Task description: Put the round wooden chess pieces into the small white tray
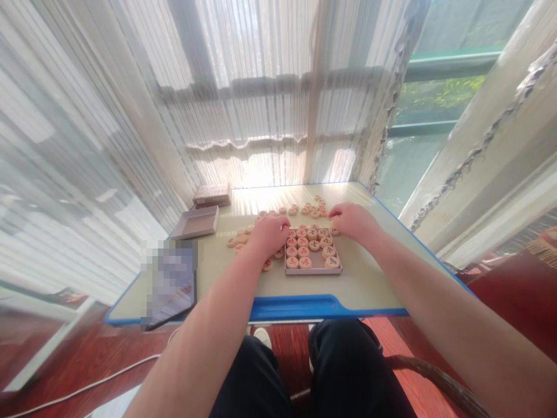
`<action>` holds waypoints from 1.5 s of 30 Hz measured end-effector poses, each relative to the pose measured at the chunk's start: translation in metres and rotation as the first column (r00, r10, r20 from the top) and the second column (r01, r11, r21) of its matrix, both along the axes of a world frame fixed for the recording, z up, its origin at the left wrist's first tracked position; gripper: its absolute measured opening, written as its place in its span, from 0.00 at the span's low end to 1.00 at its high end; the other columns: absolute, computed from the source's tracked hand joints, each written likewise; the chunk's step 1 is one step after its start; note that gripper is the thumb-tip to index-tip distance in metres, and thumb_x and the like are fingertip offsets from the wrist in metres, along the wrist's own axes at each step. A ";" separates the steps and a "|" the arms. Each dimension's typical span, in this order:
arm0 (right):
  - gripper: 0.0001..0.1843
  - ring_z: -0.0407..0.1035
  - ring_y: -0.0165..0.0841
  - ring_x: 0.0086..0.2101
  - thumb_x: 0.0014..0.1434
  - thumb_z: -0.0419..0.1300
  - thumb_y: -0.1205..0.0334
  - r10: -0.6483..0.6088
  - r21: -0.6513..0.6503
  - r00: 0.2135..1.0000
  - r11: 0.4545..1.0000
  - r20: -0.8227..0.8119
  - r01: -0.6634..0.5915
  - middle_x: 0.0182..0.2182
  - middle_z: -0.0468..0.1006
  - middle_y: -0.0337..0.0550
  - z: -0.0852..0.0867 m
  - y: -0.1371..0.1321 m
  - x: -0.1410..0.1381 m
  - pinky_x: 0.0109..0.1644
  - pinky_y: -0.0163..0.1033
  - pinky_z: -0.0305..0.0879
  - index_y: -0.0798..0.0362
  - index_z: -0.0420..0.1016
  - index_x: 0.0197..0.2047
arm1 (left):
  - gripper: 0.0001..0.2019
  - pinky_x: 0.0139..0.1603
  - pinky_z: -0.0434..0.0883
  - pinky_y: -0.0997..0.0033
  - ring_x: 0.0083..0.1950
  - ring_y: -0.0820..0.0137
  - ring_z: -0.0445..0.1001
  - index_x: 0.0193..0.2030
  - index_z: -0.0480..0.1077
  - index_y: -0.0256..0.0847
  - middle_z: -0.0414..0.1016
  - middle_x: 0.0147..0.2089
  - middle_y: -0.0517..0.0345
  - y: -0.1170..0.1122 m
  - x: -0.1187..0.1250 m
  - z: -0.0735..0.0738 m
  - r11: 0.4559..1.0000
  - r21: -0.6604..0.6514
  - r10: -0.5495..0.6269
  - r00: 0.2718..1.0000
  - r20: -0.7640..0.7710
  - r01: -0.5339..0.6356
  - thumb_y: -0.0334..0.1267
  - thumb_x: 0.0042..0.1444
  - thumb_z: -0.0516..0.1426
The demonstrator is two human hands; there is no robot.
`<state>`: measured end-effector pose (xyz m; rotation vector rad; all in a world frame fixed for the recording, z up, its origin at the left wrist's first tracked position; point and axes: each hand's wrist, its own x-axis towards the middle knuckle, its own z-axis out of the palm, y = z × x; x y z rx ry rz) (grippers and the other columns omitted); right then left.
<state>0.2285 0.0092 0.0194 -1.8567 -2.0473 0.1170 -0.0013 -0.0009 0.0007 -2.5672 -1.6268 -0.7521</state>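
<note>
A shallow grey tray sits on the blue-edged table, partly filled with several round wooden game pieces marked red or black. My left hand rests knuckles-up at the tray's left far corner, fingers curled down onto loose pieces. At the tray's right far corner lies my right hand, its fingers bent over a piece. What each hand holds is hidden under the fingers. More loose pieces lie scattered beyond the tray and to its left.
A grey box lid and a closed box lie at the table's far left. A dark tablet lies at the near left corner. Sheer curtains hang behind the table. A white cable runs on the red floor.
</note>
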 end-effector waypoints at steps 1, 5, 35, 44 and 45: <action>0.16 0.69 0.36 0.39 0.50 0.51 0.65 -0.013 -0.004 1.000 1.000 0.001 0.013 0.39 0.79 0.41 0.001 -0.001 0.000 0.39 0.37 0.61 0.49 0.78 0.37 | 0.13 0.45 0.68 0.66 0.43 0.65 0.70 0.34 0.75 0.41 0.74 0.37 0.55 0.000 0.000 0.000 1.000 -0.007 0.001 1.000 0.001 -0.001 0.32 0.53 0.49; 0.16 0.70 0.37 0.36 0.48 0.53 0.61 -0.015 -0.089 0.997 0.996 0.080 0.022 0.38 0.78 0.43 0.001 0.000 0.002 0.35 0.37 0.60 0.50 0.77 0.39 | 0.13 0.45 0.69 0.67 0.42 0.65 0.71 0.34 0.75 0.41 0.74 0.37 0.55 -0.001 0.000 0.002 1.000 -0.016 0.000 1.000 -0.008 0.000 0.32 0.53 0.49; 0.14 0.71 0.38 0.38 0.49 0.55 0.59 0.218 -0.188 0.944 0.967 0.247 -0.174 0.39 0.79 0.46 0.012 -0.011 0.001 0.37 0.36 0.61 0.51 0.79 0.38 | 0.15 0.45 0.70 0.67 0.41 0.66 0.72 0.33 0.77 0.42 0.76 0.36 0.56 0.002 -0.001 0.001 1.000 -0.024 -0.001 1.000 -0.023 0.001 0.31 0.51 0.48; 0.15 0.71 0.38 0.36 0.52 0.53 0.54 0.163 -0.166 0.948 0.979 0.273 -0.120 0.36 0.79 0.47 0.009 -0.010 0.003 0.31 0.36 0.60 0.51 0.78 0.35 | 0.15 0.46 0.69 0.67 0.41 0.66 0.72 0.33 0.76 0.43 0.76 0.36 0.56 0.002 -0.001 0.002 1.000 -0.023 0.003 0.999 -0.039 -0.004 0.31 0.52 0.47; 0.15 0.71 0.38 0.36 0.52 0.54 0.55 0.169 -0.176 0.949 0.976 0.267 -0.125 0.37 0.79 0.47 0.010 -0.010 0.003 0.32 0.36 0.60 0.51 0.78 0.36 | 0.15 0.46 0.69 0.67 0.41 0.66 0.72 0.33 0.76 0.43 0.76 0.36 0.56 0.001 -0.001 0.002 1.000 -0.026 0.002 0.999 -0.038 -0.003 0.31 0.52 0.47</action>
